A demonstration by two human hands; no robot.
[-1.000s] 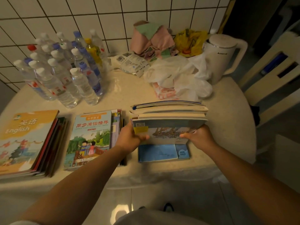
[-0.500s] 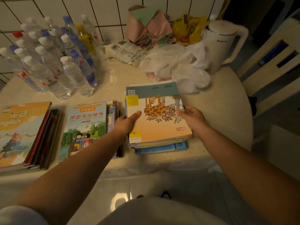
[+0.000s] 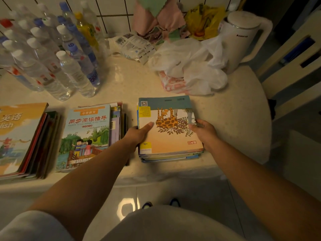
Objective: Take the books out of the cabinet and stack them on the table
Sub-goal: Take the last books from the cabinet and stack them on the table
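Giraffe-cover stack [image 3: 169, 134] flat on table [image 3: 234, 119], long axis away from person. Left hand [image 3: 139, 134], right hand [image 3: 203, 131] flank sides, fingers loosely cupped on edges; clamp pressure apparently light.

Your top book [image 3: 171, 134]: orange-to-cream cover, teal band, spotted orange giraffe, yellow labels. Middle stack's cover [image 3: 86, 136]: pale blue, orange title strip, green trees. English book [image 3: 15, 134]: orange-yellow. Table [image 3: 225, 115]: cream, speckled. Kettle [image 3: 241, 37]: white. Cloths [image 3: 159, 14]: pink and green. Bottle caps [image 3: 60, 53]: white, blue, red.
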